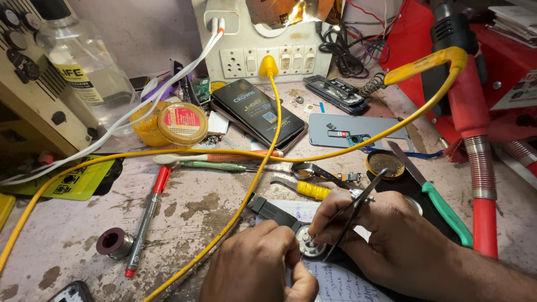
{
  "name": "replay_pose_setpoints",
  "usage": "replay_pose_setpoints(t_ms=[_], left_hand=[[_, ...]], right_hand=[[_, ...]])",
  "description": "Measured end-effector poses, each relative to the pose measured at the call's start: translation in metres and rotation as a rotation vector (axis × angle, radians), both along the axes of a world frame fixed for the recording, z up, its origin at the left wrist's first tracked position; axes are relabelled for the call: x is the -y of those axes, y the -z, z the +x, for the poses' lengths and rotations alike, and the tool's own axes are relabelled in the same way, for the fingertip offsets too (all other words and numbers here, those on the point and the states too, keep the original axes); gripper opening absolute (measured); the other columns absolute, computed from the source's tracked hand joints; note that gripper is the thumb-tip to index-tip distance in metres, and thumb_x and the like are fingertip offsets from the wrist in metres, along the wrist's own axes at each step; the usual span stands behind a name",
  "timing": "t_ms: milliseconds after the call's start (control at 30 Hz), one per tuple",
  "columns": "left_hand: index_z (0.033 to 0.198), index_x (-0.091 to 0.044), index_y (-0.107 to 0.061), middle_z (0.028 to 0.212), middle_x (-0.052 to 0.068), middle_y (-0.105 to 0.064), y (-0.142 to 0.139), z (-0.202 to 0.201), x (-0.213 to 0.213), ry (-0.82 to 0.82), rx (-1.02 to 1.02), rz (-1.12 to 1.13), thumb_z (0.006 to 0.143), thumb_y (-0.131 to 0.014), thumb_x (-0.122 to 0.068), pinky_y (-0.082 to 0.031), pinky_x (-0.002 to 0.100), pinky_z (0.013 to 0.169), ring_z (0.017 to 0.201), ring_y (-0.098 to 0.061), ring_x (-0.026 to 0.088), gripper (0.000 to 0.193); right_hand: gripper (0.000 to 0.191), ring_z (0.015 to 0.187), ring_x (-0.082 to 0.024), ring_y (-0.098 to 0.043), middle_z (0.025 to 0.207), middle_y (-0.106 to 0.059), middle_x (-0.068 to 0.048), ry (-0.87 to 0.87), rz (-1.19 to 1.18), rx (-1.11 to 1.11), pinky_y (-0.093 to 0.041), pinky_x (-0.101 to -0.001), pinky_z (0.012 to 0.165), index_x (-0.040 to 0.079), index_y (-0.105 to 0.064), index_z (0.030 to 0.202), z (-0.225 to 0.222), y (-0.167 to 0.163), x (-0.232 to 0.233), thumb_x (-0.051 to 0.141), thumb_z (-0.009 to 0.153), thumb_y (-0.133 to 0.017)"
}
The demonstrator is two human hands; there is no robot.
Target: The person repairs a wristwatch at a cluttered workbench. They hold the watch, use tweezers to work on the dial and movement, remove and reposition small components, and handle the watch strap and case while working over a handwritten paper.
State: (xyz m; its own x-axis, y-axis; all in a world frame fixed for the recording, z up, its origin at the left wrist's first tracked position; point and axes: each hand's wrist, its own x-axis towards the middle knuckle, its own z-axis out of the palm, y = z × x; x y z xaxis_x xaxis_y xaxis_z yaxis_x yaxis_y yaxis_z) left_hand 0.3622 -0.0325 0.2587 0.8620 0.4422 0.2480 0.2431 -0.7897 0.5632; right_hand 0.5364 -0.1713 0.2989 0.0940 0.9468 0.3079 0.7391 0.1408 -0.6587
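My right hand point(391, 235) holds dark metal tweezers point(358, 204), their tips down at a small round watch body point(309, 241) with a black strap point(268, 206). My left hand point(254, 265) pinches the near edge of the watch body and steadies it. The watch lies on a sheet of lined paper point(335, 282) at the bench's front. Most of the watch is hidden by both hands.
A yellow cable point(246, 196) crosses the bench in front of my hands. Nearby lie a green-handled knife point(442, 210), yellow-handled pliers point(307, 189), a red pen-like tool point(146, 215), a solder spool point(114, 242), a black phone point(254, 109), a flux tin point(385, 163) and a socket board point(263, 56).
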Motion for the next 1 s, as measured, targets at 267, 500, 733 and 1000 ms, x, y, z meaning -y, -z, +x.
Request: replay_pose_setpoints(t_ms=[267,500,733,1000], left_hand=[[0.075,-0.010,-0.072,0.073,0.004,-0.072,-0.039,-0.022,-0.033,0.253,-0.130,-0.199,0.075,-0.075,-0.022,-0.059,0.033,0.071,0.074,-0.072,0.018,0.012],[0.088,-0.013,-0.075,0.082,0.004,-0.071,-0.080,-0.031,-0.053,-0.233,-0.200,-0.115,0.077,-0.079,-0.030,-0.057,0.035,0.070,0.075,-0.069,0.019,0.021],[0.092,-0.013,-0.074,0.094,0.006,-0.076,-0.077,-0.027,-0.072,-0.368,-0.360,0.050,0.084,-0.072,-0.034,-0.055,0.043,0.079,0.088,-0.073,0.027,0.022],[0.089,-0.014,-0.072,0.093,0.008,-0.075,-0.071,-0.024,-0.072,-0.459,-0.437,0.007,0.088,-0.069,-0.031,-0.055,0.046,0.085,0.091,-0.072,0.029,0.018]], right_hand=[[0.022,0.088,-0.010,-0.076,0.093,-0.078,0.002,-0.021,0.025,0.007,-0.060,-0.0254,0.077,0.010,-0.068,0.104,0.001,0.003,0.002,-0.002,0.086,-0.066],[0.020,0.089,-0.012,-0.073,0.093,-0.075,0.001,-0.061,0.039,0.034,-0.062,-0.0253,0.077,0.009,-0.065,0.102,0.000,0.005,0.005,-0.002,0.087,-0.068],[0.010,0.093,-0.012,-0.071,0.094,-0.075,0.001,-0.046,0.149,-0.032,-0.059,-0.0282,0.080,0.010,-0.068,0.106,0.002,0.001,0.006,0.008,0.098,-0.064],[0.015,0.093,-0.012,-0.071,0.100,-0.072,0.002,0.020,0.112,0.002,-0.060,-0.0274,0.079,0.011,-0.069,0.114,0.008,0.005,0.007,0.016,0.100,-0.065]])
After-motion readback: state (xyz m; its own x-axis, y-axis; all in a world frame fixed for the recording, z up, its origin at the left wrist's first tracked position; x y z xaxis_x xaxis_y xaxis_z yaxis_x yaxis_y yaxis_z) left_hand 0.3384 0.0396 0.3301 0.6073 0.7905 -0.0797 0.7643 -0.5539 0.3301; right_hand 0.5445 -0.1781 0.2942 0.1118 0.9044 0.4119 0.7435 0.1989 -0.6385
